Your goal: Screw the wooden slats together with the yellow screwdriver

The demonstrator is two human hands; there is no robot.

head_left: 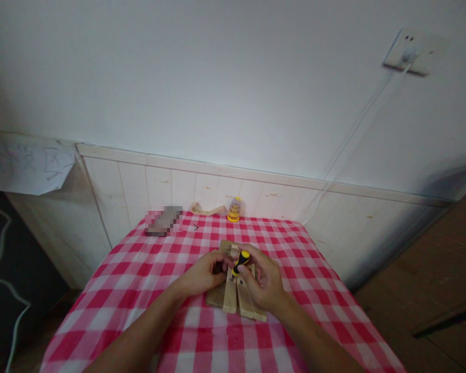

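Observation:
A short black-and-yellow screwdriver (pixel 241 261) leans at a slant in my right hand (pixel 270 282), whose thumb and fingers are closed round its handle. Its lower end points at a dark spot on a pale wooden strip (pixel 230 298). Beside that strip, a second wooden strip (pixel 246 300) lies at a slight angle and has a dark round mark. Both rest on a brown board (pixel 216 295). My left hand (pixel 205 272) is at the left strip, fingers curled and pinched close to the screwdriver; what they grip is hidden.
A red-and-white checked cloth (pixel 186 336) covers the table. Towards its back are a pixelated dark flat object (pixel 165 221), a small dark item (pixel 196 227), a pale curved strip (pixel 209 211) and a yellow-based clear container (pixel 234 210). The wall (pixel 202 186) stands behind.

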